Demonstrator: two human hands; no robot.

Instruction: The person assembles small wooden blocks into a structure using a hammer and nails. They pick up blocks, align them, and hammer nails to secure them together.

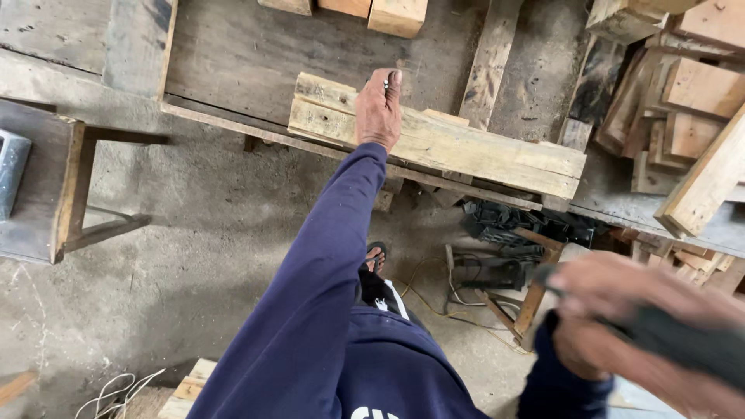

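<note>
My left hand (379, 109) reaches out over a pale wooden plank (466, 147) that lies on the edge of a low workbench (248, 54). Its fingers pinch a small metal piece, perhaps a nail or screw (386, 81), upright against the plank's top. My right hand (613, 318), blurred and close to the camera at the lower right, grips a dark handle (683, 345); the tool's head is out of view. My arms wear dark blue sleeves.
Offcuts and wooden blocks (683, 101) are stacked at the right. A small wooden stool (54, 194) stands at the left. Black tools and cables (497, 256) lie on the concrete floor under the bench, near my sandalled foot (376, 256).
</note>
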